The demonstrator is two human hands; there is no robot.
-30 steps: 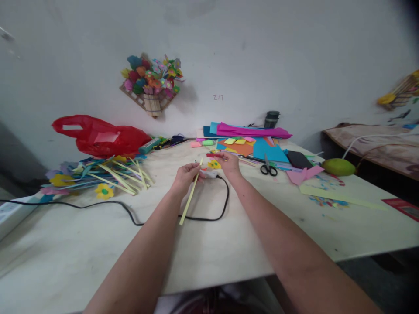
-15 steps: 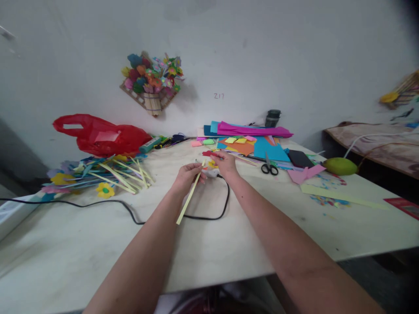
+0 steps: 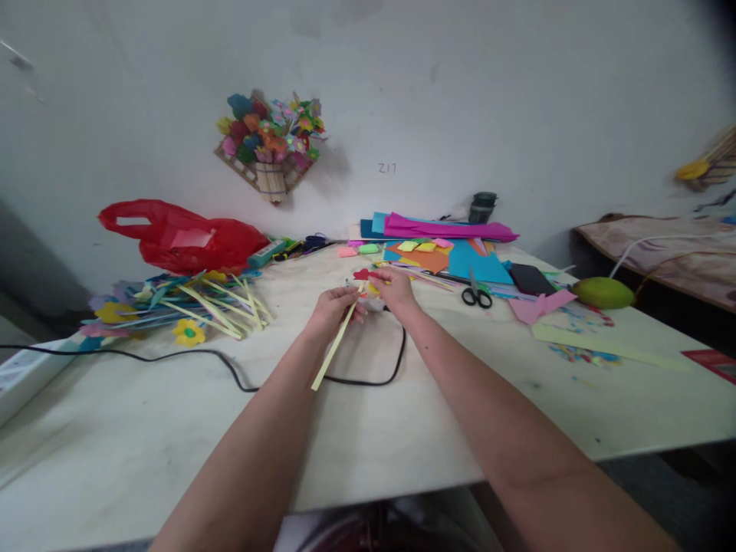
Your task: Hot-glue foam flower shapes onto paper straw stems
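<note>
Between the fingers of my left hand (image 3: pixel 335 308) is a long pale yellow paper strip (image 3: pixel 333 351), slanting down toward me. My right hand (image 3: pixel 396 289) pinches a small red paper flower (image 3: pixel 362 274) by its edge. The flower is at the upper end of the strip; whether the two touch I cannot tell. Behind my fingers lies a whitish object (image 3: pixel 375 304), mostly hidden, from which a black cord (image 3: pixel 368 382) seems to run. Both hands are held over the middle of the table.
Paper flowers on strips (image 3: pixel 189 331) lie in a heap at left, before a red plastic bag (image 3: pixel 195 241). Black scissors (image 3: pixel 476 296), a phone (image 3: pixel 530 279) and coloured sheets (image 3: pixel 474 261) lie at right. A yellow-green oval object (image 3: pixel 603 292) rests at the table's right edge.
My right hand has brought the red flower slightly closer over the strip's upper end, and more of the flower shows. The whole view has shifted a little.
</note>
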